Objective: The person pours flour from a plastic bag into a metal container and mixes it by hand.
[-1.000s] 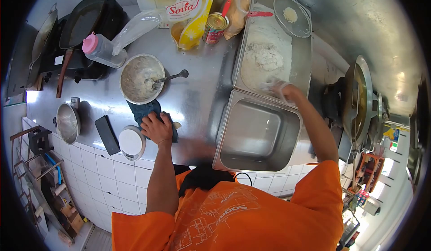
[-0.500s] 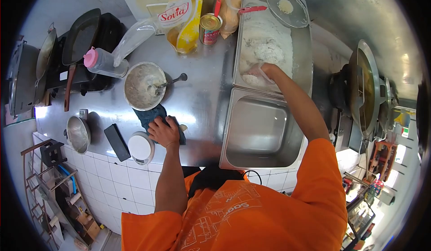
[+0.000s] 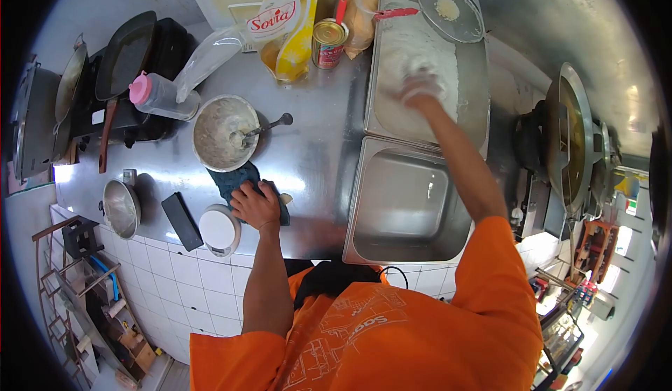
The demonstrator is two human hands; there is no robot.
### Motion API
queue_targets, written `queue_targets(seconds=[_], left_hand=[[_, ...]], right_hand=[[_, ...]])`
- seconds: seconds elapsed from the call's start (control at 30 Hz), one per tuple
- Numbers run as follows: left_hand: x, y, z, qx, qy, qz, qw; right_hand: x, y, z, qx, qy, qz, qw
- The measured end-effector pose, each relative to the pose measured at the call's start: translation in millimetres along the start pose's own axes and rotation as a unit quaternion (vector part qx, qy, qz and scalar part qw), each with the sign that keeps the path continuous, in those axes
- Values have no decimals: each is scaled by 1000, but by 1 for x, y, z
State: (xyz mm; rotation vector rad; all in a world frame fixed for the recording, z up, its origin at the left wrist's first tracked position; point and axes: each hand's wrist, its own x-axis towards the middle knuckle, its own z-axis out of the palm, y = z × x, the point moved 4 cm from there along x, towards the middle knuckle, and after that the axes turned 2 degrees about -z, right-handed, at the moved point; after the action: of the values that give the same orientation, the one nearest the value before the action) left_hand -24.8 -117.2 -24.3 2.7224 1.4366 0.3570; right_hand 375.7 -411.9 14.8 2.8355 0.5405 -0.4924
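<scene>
My left hand (image 3: 255,205) rests on a dark cloth (image 3: 229,181) on the steel counter, fingers spread and slightly bent. A small pale piece (image 3: 285,199) lies beside it on the cloth. My right hand (image 3: 422,88), seemingly in a clear glove, is over the white flour (image 3: 402,44) in a deep steel tray (image 3: 472,104). Motion blurs its fingers, so what they hold cannot be seen. Left of the tray stands a metal bowl (image 3: 201,144) of pale batter, a dark-handled utensil (image 3: 269,128) leaning in it.
A steel pan (image 3: 357,240) adjoins the flour tray. A round sieve (image 3: 465,30) lies over the tray's far corner. Behind are a yellow pouch (image 3: 299,41), a can (image 3: 328,53) and a pink-lidded bottle (image 3: 164,97). A white round scale (image 3: 220,230) and black phone-like slab (image 3: 182,221) lie near the front edge.
My right hand has moved farther into the tray, away from its near edge, and is now blurred over the flour mound. My left hand has stayed on the cloth.
</scene>
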Motion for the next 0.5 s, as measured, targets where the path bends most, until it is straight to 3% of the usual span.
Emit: queue_targets(seconds=[0.07, 0.17, 0.2, 0.3, 0.33, 0.43, 0.5], left_hand=[[4, 1, -1, 3, -3, 2, 1000], [-5, -3, -3, 18, -5, 9, 1000], [0, 0, -1, 20, 4, 10, 1000], [1, 1, -2, 0, -20, -7, 1000], [3, 2, -2, 2, -23, -8, 1000], [-1, 2, -5, 6, -42, -7, 999], [1, 3, -6, 7, -46, -14, 999]], right_hand=[[-42, -44, -19, -137, -27, -121, 983], [-1, 26, -11, -46, -32, -46, 997], [12, 40, -11, 97, -102, 20, 990], [-21, 1, -20, -5, -40, 47, 998], [-28, -6, -17, -36, -68, -36, 996], [-25, 16, -12, -19, -110, -36, 993], [-10, 27, 10, 87, -65, -6, 994]])
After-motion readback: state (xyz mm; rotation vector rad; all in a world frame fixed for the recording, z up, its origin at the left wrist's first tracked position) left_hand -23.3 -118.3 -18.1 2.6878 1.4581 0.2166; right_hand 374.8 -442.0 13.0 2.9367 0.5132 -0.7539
